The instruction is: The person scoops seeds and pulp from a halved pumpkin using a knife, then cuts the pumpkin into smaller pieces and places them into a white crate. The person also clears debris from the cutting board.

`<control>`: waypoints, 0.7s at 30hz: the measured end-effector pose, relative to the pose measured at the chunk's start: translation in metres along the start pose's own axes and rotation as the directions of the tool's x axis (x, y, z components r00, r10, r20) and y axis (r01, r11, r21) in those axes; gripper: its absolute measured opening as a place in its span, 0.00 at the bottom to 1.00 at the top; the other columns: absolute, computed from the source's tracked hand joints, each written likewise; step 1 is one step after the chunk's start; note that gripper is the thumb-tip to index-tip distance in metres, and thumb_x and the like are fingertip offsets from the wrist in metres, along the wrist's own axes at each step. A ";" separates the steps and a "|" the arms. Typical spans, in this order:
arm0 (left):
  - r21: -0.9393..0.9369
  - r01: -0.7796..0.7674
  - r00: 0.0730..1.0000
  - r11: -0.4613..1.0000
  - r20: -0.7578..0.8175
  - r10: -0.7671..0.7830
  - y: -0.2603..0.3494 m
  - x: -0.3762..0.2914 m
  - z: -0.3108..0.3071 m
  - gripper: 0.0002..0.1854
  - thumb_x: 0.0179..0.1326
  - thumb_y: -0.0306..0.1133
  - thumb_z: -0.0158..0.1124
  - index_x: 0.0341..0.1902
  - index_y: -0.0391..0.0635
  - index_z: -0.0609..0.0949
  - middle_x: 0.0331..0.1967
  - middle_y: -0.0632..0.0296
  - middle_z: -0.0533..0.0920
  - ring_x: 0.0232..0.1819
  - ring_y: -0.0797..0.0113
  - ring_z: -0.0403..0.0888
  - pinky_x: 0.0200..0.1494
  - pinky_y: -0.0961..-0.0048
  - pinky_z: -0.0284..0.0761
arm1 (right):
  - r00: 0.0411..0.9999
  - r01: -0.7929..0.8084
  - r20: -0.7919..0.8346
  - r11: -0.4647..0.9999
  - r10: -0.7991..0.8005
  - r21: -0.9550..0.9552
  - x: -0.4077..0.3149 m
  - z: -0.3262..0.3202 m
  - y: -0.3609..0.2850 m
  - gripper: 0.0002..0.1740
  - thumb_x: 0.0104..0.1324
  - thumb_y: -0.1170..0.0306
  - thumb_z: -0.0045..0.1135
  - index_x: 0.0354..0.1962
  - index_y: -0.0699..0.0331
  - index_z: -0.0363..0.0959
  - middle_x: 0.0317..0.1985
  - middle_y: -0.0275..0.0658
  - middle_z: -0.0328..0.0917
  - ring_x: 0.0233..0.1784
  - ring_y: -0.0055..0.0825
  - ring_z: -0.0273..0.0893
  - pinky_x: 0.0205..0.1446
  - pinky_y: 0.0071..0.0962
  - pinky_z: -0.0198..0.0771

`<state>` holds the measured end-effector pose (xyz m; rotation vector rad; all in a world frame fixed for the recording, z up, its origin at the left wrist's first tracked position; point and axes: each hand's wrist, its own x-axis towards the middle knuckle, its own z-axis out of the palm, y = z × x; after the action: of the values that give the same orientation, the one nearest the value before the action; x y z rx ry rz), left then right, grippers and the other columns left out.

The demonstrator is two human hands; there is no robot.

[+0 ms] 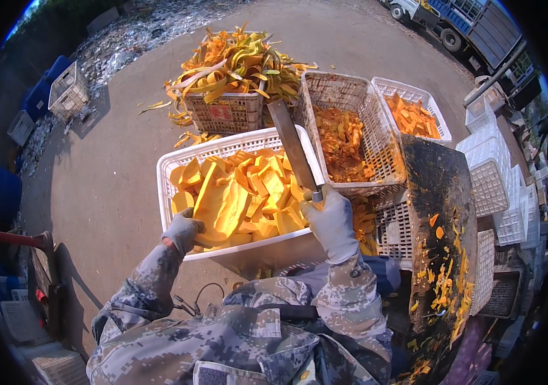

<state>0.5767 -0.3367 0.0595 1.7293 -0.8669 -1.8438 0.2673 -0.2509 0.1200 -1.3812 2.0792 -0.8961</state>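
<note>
My gloved left hand (185,230) grips the lower end of a large peeled pumpkin slab (221,204), which is hollowed along its length. The slab leans over a white plastic basket (245,252) filled with cut pumpkin pieces (262,187). In my gloved right hand (331,221) is a long, broad-bladed knife (293,144), held by its handle. Its blade points away from me and crosses the basket's right rim. Knife and slab are apart.
Beyond stands a crate (226,113) heaped with peels (240,67). To the right are a crate of pumpkin pulp (339,144), a basket of orange pieces (411,115) and a scrap-strewn board (440,240). Stacked white crates (483,163) line the right side; a truck (471,29) is parked behind.
</note>
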 end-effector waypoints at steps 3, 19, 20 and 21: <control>-0.001 0.033 0.999 0.999 -0.018 -0.033 0.004 0.002 0.007 0.28 0.53 0.10 0.53 0.61 0.32 0.73 0.55 0.46 0.79 0.52 0.44 0.81 0.60 0.56 0.76 | 0.992 0.061 -0.112 0.992 -0.049 0.111 -0.005 -0.017 -0.012 0.15 0.56 0.66 0.64 0.36 0.69 0.76 0.29 0.50 0.81 0.33 0.44 0.82 0.41 0.33 0.75; 0.170 -0.203 0.979 0.964 0.002 0.206 0.014 0.010 0.016 0.27 0.54 0.13 0.55 0.62 0.29 0.72 0.54 0.47 0.80 0.50 0.53 0.82 0.52 0.66 0.81 | 0.915 -0.006 0.372 0.928 0.155 -0.372 -0.024 0.043 -0.009 0.15 0.58 0.64 0.58 0.38 0.66 0.76 0.34 0.51 0.81 0.43 0.49 0.80 0.50 0.44 0.72; 0.104 -0.211 0.977 0.972 0.007 0.211 0.016 0.011 0.013 0.28 0.54 0.13 0.55 0.62 0.29 0.71 0.55 0.47 0.79 0.51 0.53 0.82 0.53 0.65 0.81 | 0.928 -0.061 0.325 0.933 0.184 -0.355 -0.027 0.045 0.003 0.16 0.57 0.63 0.62 0.38 0.66 0.76 0.32 0.51 0.81 0.39 0.48 0.81 0.46 0.41 0.74; 0.062 -0.184 0.983 0.981 0.013 0.183 0.015 0.009 0.011 0.28 0.54 0.13 0.54 0.62 0.29 0.71 0.56 0.47 0.79 0.52 0.53 0.81 0.55 0.64 0.80 | 0.960 -0.024 0.268 0.978 0.079 -0.206 -0.027 0.044 0.014 0.15 0.57 0.64 0.63 0.36 0.67 0.76 0.29 0.48 0.81 0.35 0.43 0.81 0.41 0.38 0.73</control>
<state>0.5635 -0.3519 0.0643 1.6208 -1.0607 -1.7198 0.2995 -0.2330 0.0812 -1.4523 2.0200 -0.4502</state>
